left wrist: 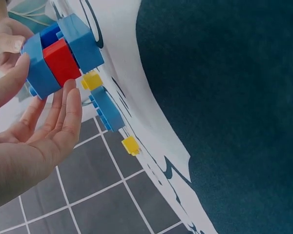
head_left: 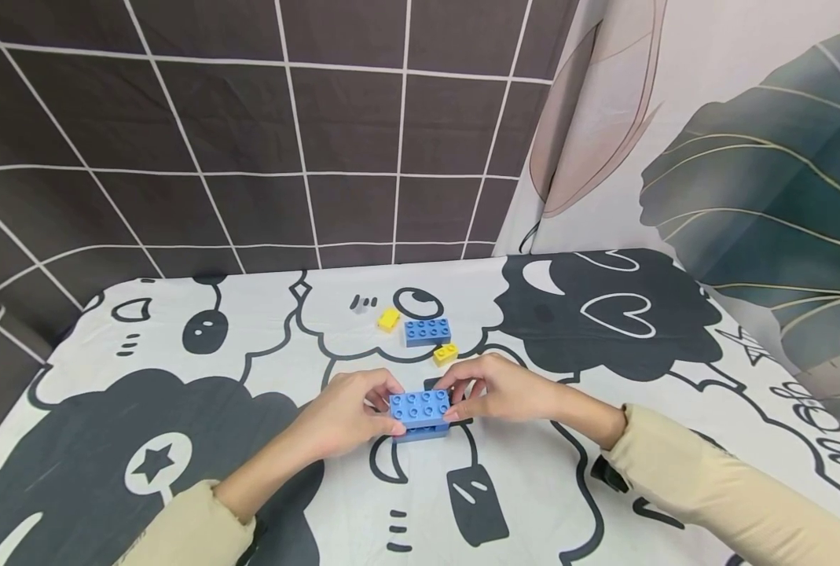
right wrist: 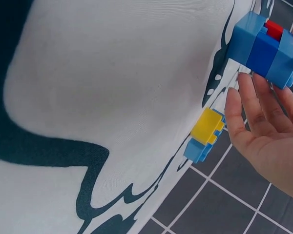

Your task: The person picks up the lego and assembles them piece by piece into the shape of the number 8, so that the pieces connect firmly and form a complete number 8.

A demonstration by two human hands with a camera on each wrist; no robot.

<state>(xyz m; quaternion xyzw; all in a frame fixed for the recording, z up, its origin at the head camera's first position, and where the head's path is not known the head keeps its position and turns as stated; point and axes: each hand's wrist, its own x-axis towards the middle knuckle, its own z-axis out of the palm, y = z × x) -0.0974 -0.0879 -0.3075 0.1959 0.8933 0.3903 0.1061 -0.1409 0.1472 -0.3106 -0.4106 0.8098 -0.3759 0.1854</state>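
Observation:
On the cloth stands a stack of toy building bricks, and both hands are at its top. Its uppermost layer is a studded blue brick (head_left: 420,407). Under that sit a red brick (left wrist: 62,61) and a darker blue brick (right wrist: 263,51) side by side, with another blue brick (left wrist: 83,44) as the base. My left hand (head_left: 352,409) pinches the top brick's left end between thumb and fingers. At the right end my right hand (head_left: 493,389) pinches the same brick, its other fingers spread below in the right wrist view.
Beyond the stack lie a loose blue brick (head_left: 427,332) and two small yellow bricks, one nearer (head_left: 445,354) and one farther (head_left: 388,319). A cartoon-printed cloth (head_left: 533,487) covers the table. Behind it hangs a dark gridded curtain (head_left: 349,126).

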